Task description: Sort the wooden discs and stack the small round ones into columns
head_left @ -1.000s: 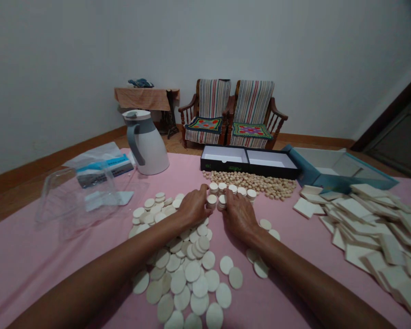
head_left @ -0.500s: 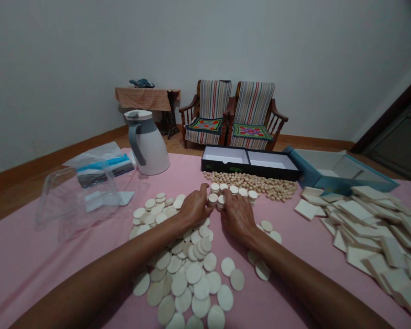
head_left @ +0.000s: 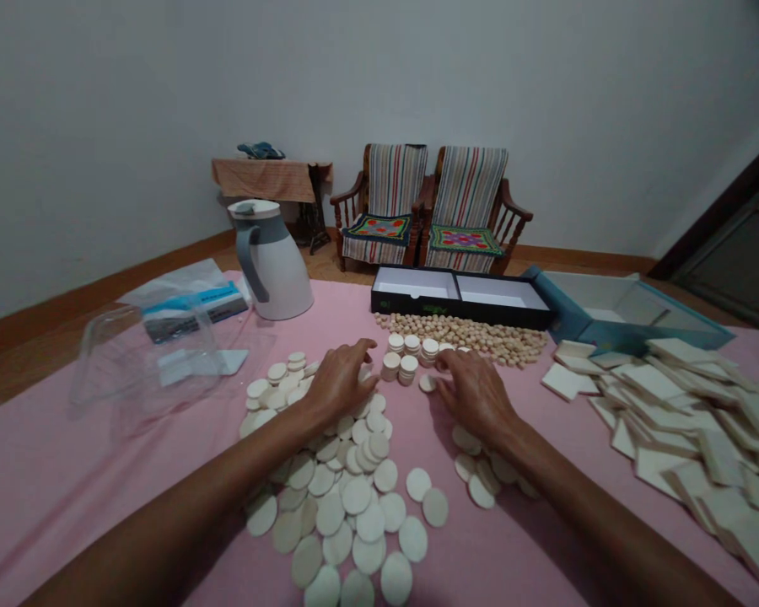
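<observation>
My left hand (head_left: 341,384) is open beside the stacks of discs, its index finger and thumb stretched apart and nothing visible between them. Under and in front of it spreads a loose pile of pale round wooden discs (head_left: 356,496). To its right stand several short stacks of discs (head_left: 408,368) in two rows. My right hand (head_left: 477,392) is on the other side of them, fingers apart. Near its thumb tip is a single disc (head_left: 427,384), low on the cloth; the contact is unclear. More loose discs (head_left: 481,489) lie below the right wrist.
Small wooden cubes (head_left: 461,330) line the front of a black two-compartment box (head_left: 461,312). At right are a blue box (head_left: 632,316) and heaped square wooden tiles (head_left: 676,421). A white jug (head_left: 282,270), clear plastic tray (head_left: 145,354) and blue packet (head_left: 196,310) occupy the left.
My right hand has moved right, away from the stacks, uncovering them and a single disc. My left hand has drawn back a little to the left.
</observation>
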`<state>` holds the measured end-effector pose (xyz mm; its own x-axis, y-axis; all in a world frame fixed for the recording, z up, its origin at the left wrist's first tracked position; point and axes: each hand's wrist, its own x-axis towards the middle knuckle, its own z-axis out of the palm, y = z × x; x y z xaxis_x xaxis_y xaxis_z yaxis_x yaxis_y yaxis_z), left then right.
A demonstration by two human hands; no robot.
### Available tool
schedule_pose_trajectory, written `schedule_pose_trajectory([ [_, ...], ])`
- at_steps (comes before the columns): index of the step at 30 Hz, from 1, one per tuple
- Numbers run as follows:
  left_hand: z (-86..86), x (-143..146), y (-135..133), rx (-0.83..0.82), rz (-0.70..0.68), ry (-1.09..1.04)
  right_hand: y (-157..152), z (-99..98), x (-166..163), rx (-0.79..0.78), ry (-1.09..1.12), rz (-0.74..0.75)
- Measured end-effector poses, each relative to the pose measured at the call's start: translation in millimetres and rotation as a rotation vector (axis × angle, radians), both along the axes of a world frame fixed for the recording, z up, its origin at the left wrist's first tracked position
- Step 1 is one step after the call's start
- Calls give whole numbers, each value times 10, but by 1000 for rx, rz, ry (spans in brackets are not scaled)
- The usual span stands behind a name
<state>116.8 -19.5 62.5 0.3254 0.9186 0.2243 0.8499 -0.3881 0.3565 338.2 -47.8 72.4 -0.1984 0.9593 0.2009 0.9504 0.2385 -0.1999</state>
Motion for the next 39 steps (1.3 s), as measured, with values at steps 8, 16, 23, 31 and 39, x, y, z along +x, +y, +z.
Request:
schedule_pose_trajectory([
  [8, -77, 14, -503, 99, -94, -40, -212, 85, 220, -221, -20, 75],
  [16, -219, 69, -588, 170, -166, -88, -345, 49, 405, -321, -117, 343],
  [23, -240, 34, -576, 189, -181, -94, -265, -7, 425, -362, 16, 353],
  [31, -228, 37, -585, 197, -169, -118, -67, -34, 296, -92, 229, 219],
  [39, -237, -1, -616, 237, -178, -151, 80, -204, 5, -52, 69, 46],
])
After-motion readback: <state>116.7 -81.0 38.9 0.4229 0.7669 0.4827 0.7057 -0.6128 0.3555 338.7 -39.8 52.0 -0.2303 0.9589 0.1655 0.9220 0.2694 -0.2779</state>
